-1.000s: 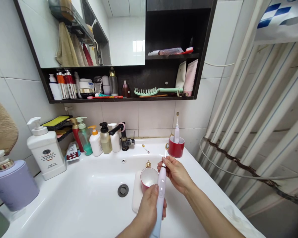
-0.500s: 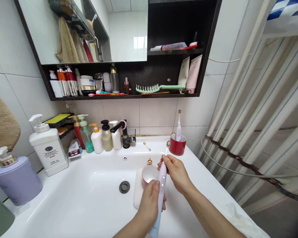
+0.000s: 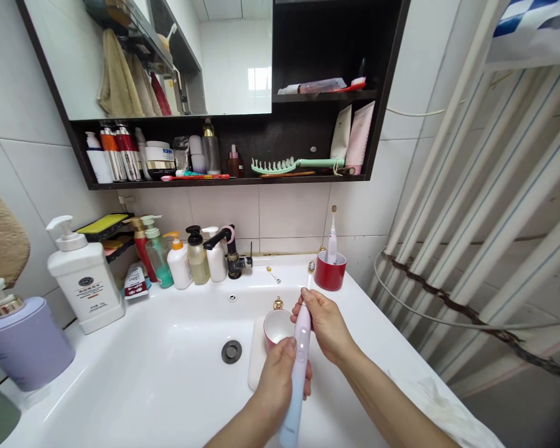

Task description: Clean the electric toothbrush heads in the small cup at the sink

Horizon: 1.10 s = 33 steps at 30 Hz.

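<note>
An electric toothbrush, pink at the top and light blue below, stands over the sink with its bristled head upward. My left hand is wrapped round its handle. Higher up, the fingers of my right hand pinch the toothbrush at the base of its white head. Just behind my left hand, a red cup with a white inside sits on a white soap-dish-like piece in the basin. A second brush head lies on the sink's back ledge.
A red cup holding another electric toothbrush stands at the back right corner. The black faucet and several pump bottles line the back edge. A dark shelf hangs above; pipes run at right.
The whole view has shifted slightly, so the sink and shelf appear a little further left. Both hands keep their hold on the toothbrush, and its light blue lower end shows more.
</note>
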Tool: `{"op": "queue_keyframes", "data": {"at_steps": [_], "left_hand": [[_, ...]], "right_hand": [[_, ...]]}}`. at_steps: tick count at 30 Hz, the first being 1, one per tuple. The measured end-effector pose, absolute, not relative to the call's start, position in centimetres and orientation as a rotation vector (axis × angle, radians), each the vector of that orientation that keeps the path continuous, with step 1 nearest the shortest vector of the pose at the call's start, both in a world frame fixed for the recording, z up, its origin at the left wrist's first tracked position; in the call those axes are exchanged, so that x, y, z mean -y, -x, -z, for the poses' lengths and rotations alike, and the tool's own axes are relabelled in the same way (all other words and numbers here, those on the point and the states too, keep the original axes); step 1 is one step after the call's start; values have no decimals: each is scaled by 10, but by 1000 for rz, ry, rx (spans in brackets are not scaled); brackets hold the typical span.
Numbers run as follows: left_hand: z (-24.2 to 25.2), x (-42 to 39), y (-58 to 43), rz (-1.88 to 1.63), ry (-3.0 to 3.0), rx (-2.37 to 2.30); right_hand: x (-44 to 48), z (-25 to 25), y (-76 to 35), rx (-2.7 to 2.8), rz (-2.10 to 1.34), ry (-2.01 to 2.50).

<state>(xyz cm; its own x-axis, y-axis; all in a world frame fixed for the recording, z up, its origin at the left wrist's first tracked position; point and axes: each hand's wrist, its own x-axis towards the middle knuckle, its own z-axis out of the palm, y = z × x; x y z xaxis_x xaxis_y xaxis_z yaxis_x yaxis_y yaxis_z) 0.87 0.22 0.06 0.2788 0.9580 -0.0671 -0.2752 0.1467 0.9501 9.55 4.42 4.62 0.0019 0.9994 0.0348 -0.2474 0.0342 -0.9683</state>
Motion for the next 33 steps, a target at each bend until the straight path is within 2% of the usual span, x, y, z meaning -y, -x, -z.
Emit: {"op": "queue_keyframes", "data": {"at_steps": [4, 9, 16, 20, 24, 33], "left_hand": [[-3, -5, -6, -1097, -1119, -797], [-10, -16, 6, -1216, -1274, -967], [7, -26, 22, -1129, -1819, -1526], [20, -30, 16, -897, -2018, -1660], [14, -41, 9, -916, -2097, -1665], [-28, -118, -21, -1070, -2254, -1622]], "right_hand": [[-38, -49, -97, 1145, -1301, 942], [-35, -55, -101, 1466, -1364, 880], [-72, -55, -108, 1410, -773, 1032], [-82, -31, -99, 1649, -652, 1162], [-87, -18, -94, 1786, -537, 1224], [-161, -64, -121, 1737, -292, 1399]]}}
